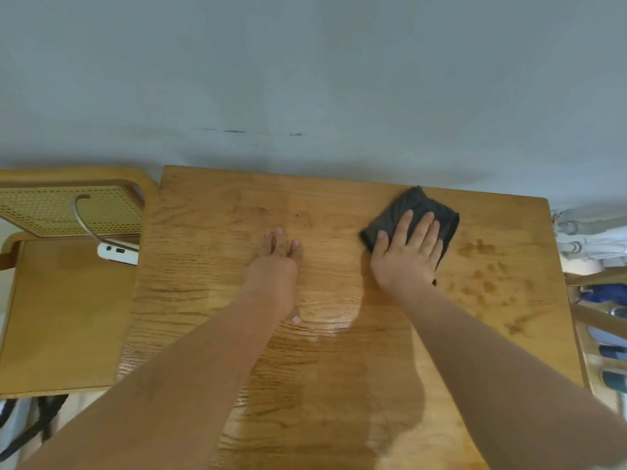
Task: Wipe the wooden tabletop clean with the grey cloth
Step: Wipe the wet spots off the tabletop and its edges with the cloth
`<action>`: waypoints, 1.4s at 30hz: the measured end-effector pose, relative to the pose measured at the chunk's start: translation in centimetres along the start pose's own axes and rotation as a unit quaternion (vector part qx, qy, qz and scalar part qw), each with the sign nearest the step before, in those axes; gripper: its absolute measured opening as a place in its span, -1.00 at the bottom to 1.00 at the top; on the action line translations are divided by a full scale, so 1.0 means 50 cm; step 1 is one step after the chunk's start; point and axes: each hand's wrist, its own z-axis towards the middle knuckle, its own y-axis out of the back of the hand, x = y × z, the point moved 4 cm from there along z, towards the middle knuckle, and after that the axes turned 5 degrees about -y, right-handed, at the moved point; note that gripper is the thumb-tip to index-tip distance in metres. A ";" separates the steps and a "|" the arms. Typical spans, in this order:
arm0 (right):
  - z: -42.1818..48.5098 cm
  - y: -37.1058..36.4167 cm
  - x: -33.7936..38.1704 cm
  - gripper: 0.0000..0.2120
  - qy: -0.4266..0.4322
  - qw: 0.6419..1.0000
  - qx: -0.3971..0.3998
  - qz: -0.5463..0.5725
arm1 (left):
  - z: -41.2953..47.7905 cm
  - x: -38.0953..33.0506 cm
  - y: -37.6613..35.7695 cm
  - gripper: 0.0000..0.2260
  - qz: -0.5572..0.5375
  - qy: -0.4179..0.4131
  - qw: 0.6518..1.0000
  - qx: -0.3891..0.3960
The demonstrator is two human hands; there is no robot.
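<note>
Pressing grey cloth [413, 205] onto wooden tabletop [203, 273], right hand [405, 257] has fingers [424, 230] straight; left hand [275, 268] lies flat, empty.

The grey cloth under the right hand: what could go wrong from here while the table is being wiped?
1. The grey cloth lies beside the dark stains; strokes might miss or smear them.
2. The right hand presses flat on it, so it could bunch or slip.
3. The left hand rests on the tabletop and may leave new marks.
</note>
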 end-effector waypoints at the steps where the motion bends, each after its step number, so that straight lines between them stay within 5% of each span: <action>1: -0.032 -0.019 0.016 -0.30 0.010 1.000 -0.006 0.005 | 0.001 0.000 -0.001 0.31 -0.001 0.000 1.000 -0.002; 5: -0.188 -0.107 0.041 -0.33 0.186 0.981 -0.028 -0.053 | 0.006 0.001 -0.002 0.31 0.004 -0.004 0.999 -0.035; 10: -0.156 -0.081 -0.006 -0.33 0.408 0.894 0.013 -0.187 | 0.008 0.008 -0.004 0.31 -0.009 -0.005 0.999 -0.036; 12: -0.073 -0.032 -0.010 -0.32 0.354 0.913 0.003 -0.204 | 0.009 0.006 -0.005 0.31 -0.001 -0.008 1.000 -0.028; 15: 0.014 0.018 0.005 -0.31 0.161 0.980 0.024 -0.118 | 0.004 0.002 -0.007 0.31 -0.001 -0.004 1.000 -0.019; 18: -0.006 0.003 0.030 -0.31 0.094 0.994 0.012 -0.047 | -0.005 0.000 -0.006 0.29 -0.012 -0.007 1.000 -0.027; 29: -0.269 -0.152 -0.150 -0.36 0.294 0.946 0.054 -0.127 | -0.044 -0.066 0.016 0.15 0.014 0.026 0.999 -0.041; 32: -0.184 -0.110 -0.202 -0.34 0.258 0.954 0.054 -0.145 | -0.053 -0.159 0.023 -0.03 -0.006 -0.013 0.996 -0.092; 38: -0.082 -0.041 -0.178 -0.33 0.153 0.983 0.064 -0.080 | -0.057 -0.278 0.008 -0.04 -0.048 -0.059 0.993 -0.086; 42: -0.179 -0.093 -0.228 -0.34 0.236 0.965 0.076 -0.087 | -0.035 -0.290 0.013 0.00 -0.054 -0.052 0.995 -0.070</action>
